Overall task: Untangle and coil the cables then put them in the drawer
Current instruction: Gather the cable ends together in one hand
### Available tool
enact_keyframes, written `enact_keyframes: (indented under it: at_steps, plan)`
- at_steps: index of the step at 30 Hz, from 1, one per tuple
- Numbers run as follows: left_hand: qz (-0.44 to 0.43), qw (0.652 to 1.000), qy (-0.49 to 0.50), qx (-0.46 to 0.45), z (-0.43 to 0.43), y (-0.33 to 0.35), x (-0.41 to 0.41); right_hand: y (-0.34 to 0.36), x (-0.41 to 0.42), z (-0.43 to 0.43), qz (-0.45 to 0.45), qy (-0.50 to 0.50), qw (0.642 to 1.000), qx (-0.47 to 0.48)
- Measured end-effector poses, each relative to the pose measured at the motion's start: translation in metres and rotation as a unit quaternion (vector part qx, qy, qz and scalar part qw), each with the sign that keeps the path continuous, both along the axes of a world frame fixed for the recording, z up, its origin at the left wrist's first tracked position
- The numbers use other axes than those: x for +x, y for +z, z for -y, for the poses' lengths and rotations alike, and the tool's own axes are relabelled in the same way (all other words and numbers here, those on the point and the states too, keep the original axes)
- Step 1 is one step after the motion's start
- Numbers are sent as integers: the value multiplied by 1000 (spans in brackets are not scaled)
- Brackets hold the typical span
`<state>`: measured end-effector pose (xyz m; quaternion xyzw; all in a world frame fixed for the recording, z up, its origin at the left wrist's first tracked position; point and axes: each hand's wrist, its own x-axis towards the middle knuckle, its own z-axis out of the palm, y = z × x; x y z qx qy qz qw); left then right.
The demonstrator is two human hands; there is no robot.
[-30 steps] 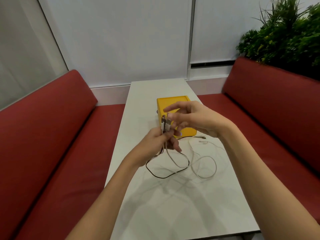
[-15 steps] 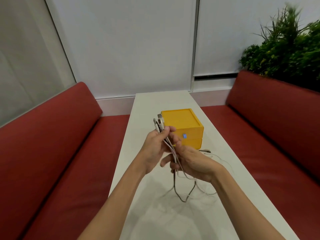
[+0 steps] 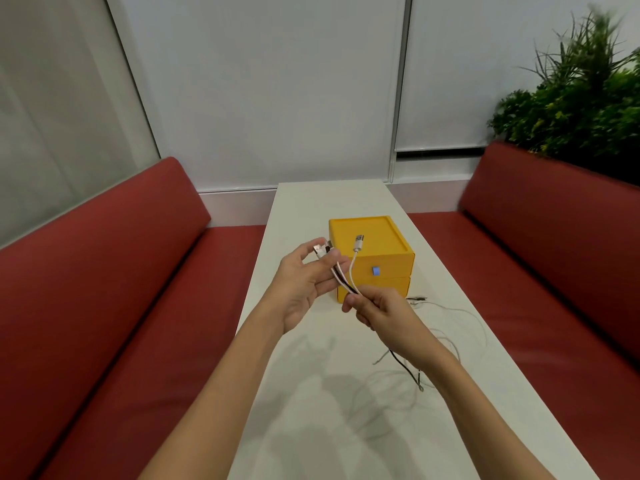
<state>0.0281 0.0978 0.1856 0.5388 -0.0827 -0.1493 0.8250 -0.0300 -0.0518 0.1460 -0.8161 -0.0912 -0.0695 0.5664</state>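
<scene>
- Looking down from the head view, the cables (image 3: 341, 282) are a skinny bunch, mostly white with a black one in there. They sit mid-frame, lifted off the white table (image 3: 311, 427) between both hands.
- The left hand (image 3: 301, 285) is just left of centre with the palm facing the camera. Its thumb and curled fingertips loosely grasp the plug ends (image 3: 321, 250) at the top of the bunch.
- The right hand (image 3: 381, 315) is just below and to the right of it. It's clenched on the same bunch, pinching where the strands run into the fist.
- One white cable (image 3: 352, 271) stands clear of the left hand. It arcs up out of the right hand's pinch, and its plug (image 3: 359, 242) pokes up in front of the box.
- The slack drops behind the right wrist and sprawls in loose loops (image 3: 460, 317) on the table, right of centre.
- Handling-wise I'd guess these weigh next to nothing and are floppy, with a bit of springy memory. The smooth jackets probably slide through a light pinch.
- The plugs look like the only stiff bits, so I'd take hold just behind them and not yank on the necks.
- The yellow drawer box (image 3: 377, 233) sits right behind the hands, a touch above centre. Its front with the blue knob (image 3: 375, 270) looks closed, so nothing's in there yet.
</scene>
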Motion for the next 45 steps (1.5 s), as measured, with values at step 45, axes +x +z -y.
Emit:
enact_keyframes:
  at_steps: [45]
  plan:
    - [92, 987, -34, 130, 6, -30, -18, -14, -5, -11, -149, 7, 973, 173]
